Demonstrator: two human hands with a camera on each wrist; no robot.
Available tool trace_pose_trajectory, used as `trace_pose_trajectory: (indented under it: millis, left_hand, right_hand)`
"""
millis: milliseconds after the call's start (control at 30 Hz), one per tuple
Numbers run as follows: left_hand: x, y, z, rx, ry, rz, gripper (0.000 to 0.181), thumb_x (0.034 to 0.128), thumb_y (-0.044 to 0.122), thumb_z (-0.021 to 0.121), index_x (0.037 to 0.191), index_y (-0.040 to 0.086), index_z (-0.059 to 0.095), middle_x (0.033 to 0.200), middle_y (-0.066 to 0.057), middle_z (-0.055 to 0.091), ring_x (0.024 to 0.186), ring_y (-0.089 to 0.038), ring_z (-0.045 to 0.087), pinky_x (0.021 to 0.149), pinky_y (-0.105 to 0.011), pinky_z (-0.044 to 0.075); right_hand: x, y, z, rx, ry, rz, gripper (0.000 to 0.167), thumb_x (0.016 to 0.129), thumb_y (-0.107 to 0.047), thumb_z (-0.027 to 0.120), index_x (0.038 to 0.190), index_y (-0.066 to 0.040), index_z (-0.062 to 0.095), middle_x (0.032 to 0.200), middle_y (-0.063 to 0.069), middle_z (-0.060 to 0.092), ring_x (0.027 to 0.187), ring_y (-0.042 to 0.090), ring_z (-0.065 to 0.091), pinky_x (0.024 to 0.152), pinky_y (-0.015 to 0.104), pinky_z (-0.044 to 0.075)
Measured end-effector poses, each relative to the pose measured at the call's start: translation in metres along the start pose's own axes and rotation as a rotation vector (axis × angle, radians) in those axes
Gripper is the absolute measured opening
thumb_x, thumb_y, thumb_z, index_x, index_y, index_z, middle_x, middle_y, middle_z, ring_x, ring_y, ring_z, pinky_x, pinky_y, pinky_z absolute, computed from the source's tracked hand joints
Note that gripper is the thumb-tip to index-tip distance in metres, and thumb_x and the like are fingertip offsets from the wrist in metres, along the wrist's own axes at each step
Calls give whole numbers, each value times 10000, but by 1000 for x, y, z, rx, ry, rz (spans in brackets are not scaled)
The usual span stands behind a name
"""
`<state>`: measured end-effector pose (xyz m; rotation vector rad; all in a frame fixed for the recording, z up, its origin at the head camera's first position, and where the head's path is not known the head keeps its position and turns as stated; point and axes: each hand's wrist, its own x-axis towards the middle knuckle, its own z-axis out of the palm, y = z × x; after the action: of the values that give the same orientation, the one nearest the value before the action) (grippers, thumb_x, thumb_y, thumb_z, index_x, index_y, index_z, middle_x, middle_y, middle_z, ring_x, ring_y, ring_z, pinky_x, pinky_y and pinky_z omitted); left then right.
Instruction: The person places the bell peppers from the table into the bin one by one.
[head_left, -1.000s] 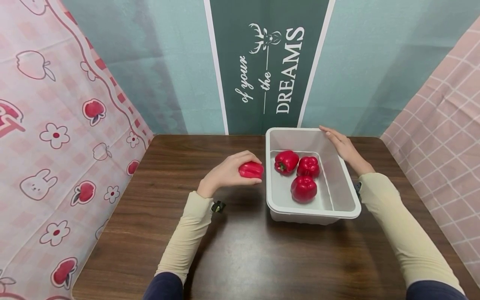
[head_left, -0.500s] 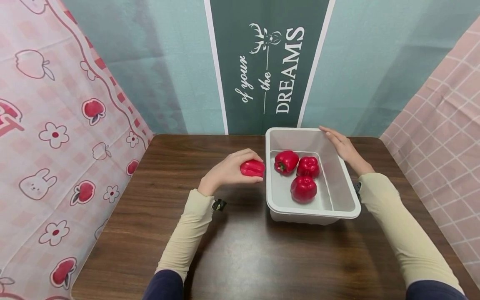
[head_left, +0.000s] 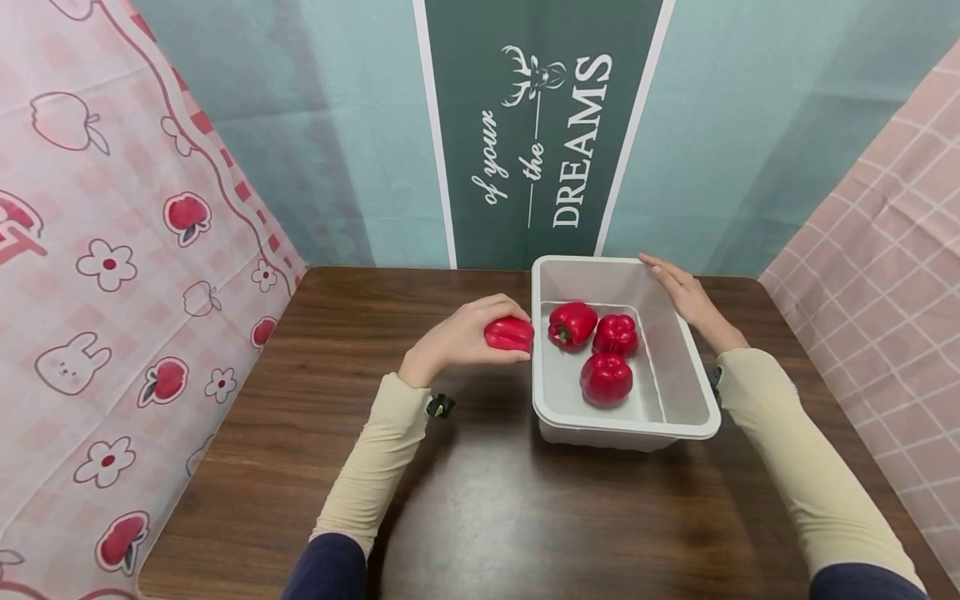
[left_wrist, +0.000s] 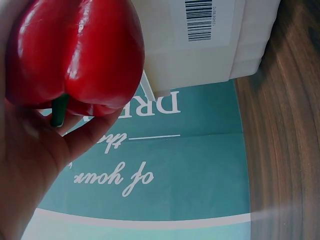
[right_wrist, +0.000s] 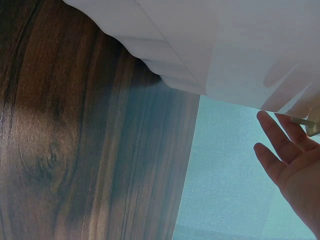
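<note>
In the head view my left hand (head_left: 476, 333) grips a red bell pepper (head_left: 510, 334) beside the left wall of a white plastic bin (head_left: 626, 427). The left wrist view shows that bell pepper (left_wrist: 80, 50) up close, its green stem (left_wrist: 59, 111) turned toward my palm. Inside the bin lie three more red bell peppers: one at the back left (head_left: 572, 325), another to its right (head_left: 616, 336), the third in front (head_left: 606, 380). Along the bin's right rim rests my right hand (head_left: 690, 300), fingers straight. In the right wrist view, the right hand's fingers (right_wrist: 275, 137) are at the bin's edge.
A dark brown wooden table (head_left: 480, 517) carries the bin. Behind it hangs a teal and green cloth (head_left: 525, 125) with white lettering. Patterned pink cloths border the left (head_left: 150, 292) and right (head_left: 885, 292) sides. A barcode label (left_wrist: 200, 20) is on the bin's outer wall.
My left hand has moved slightly right and a little up with the bell pepper, closer to the bin's left rim. The right hand and the peppers in the bin stay put.
</note>
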<state>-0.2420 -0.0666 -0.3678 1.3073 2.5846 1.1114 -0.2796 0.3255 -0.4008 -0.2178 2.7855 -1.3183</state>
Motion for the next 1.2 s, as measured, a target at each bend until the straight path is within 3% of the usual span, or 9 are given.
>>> trace_pose_trajectory:
  millis: [233,433,933,1200]
  left_hand:
    - [3,1,-2,5,10,28,487,689,439,769,1095,252,575,1049,157,528,921,8,524,709,-159,503]
    - [3,2,-4,9,18,33,487,694,465,757,1093,249,582,1042,160,531,914,16,523,708,-154,500]
    - [5,5,-7,11,42,62,471,702,453,756,1088,245,584,1043,157,530,915,20,521,709,-150,501]
    - [7,8,-7,15,36,72,474,704,461,752,1092,248,582,1046,152,532,923,9,518,716,-159,501]
  right_hand:
    - [-10,-25,1,18,4,-5,499,1014,-323,290,1453,-87,276,1502,210,205,1359,450,182,1016,687,144]
    - [-13,-30,2,11,5,-11,501,1014,-327,285,1453,-85,274,1504,207,203,1361,446,182,1021,682,144]
    - [-11,-26,1,18,1,-2,501,1012,-332,292,1453,-97,277,1503,207,207,1356,452,189,1012,690,150]
    - [0,3,0,7,-1,-4,509,994,-439,287,1462,-241,274,1521,121,218,1372,399,206,1015,678,176]
